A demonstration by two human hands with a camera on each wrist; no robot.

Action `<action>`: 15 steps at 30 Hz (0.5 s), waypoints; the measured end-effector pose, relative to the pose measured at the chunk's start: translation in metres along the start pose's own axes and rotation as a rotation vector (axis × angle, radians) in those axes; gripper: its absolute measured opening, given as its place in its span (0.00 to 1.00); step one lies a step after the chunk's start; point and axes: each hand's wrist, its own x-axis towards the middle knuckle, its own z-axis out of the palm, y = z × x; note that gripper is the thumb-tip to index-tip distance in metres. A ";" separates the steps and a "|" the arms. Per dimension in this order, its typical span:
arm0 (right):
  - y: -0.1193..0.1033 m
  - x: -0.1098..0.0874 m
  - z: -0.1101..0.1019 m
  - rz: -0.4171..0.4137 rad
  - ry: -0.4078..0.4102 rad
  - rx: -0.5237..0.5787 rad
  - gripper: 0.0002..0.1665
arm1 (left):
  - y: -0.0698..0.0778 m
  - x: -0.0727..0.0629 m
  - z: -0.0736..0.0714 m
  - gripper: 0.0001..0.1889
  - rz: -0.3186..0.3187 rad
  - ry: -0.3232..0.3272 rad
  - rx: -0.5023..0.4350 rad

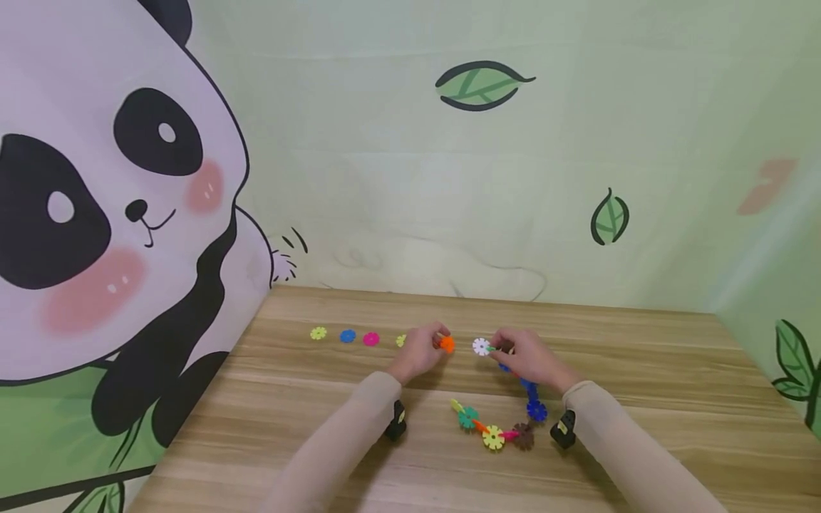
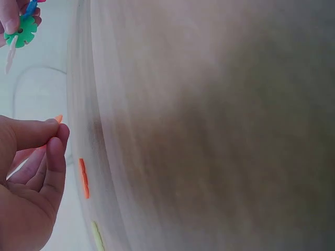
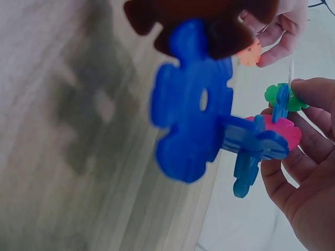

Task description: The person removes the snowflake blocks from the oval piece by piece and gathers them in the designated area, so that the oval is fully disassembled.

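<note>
My left hand pinches an orange snowflake disc between thumb and fingertips, above the table. Facing it, my right hand holds one end of a chain of interlocked snowflake discs, its thumb and fingers on a green disc. From that green disc a white disc sticks out toward the orange one, with a gap between. The chain curves below the right hand through a dark blue disc, a brown disc and a yellow disc to a teal disc. The right palm hides part of it.
Left of the hands, loose discs lie in a row: yellow-green, blue, magenta, and another yellow-green disc partly behind the left hand. The wooden table meets a panda-printed backdrop at its far edge.
</note>
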 end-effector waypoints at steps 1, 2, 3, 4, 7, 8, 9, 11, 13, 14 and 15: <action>0.000 0.000 0.000 -0.003 0.001 -0.001 0.04 | 0.000 0.001 0.000 0.16 0.007 -0.005 0.001; 0.000 0.000 0.000 -0.007 0.002 0.000 0.04 | 0.001 0.002 0.001 0.16 0.008 -0.011 0.002; -0.001 0.000 0.000 -0.009 0.002 0.000 0.04 | 0.000 0.002 0.002 0.16 0.007 -0.019 0.007; -0.001 0.001 0.000 -0.013 0.002 0.002 0.04 | 0.000 0.003 0.002 0.16 0.003 -0.028 0.009; -0.001 0.001 -0.001 -0.018 -0.004 0.008 0.04 | -0.001 0.006 0.004 0.16 -0.015 -0.048 0.029; -0.001 0.001 -0.001 -0.018 -0.005 0.009 0.05 | -0.001 0.006 0.004 0.16 -0.018 -0.051 0.036; -0.001 0.001 -0.001 -0.016 -0.006 0.011 0.05 | -0.001 0.007 0.005 0.17 -0.020 -0.054 0.044; -0.001 0.001 -0.001 -0.014 -0.006 0.012 0.05 | -0.002 0.009 0.006 0.17 -0.015 -0.056 0.063; -0.001 0.001 0.000 -0.013 -0.001 0.008 0.05 | -0.001 0.011 0.006 0.17 -0.006 -0.057 0.098; 0.000 0.001 0.000 -0.009 0.003 0.006 0.05 | -0.001 0.012 0.007 0.17 -0.004 -0.059 0.121; 0.000 0.001 0.000 -0.009 0.005 0.004 0.04 | -0.001 0.013 0.008 0.17 -0.006 -0.063 0.143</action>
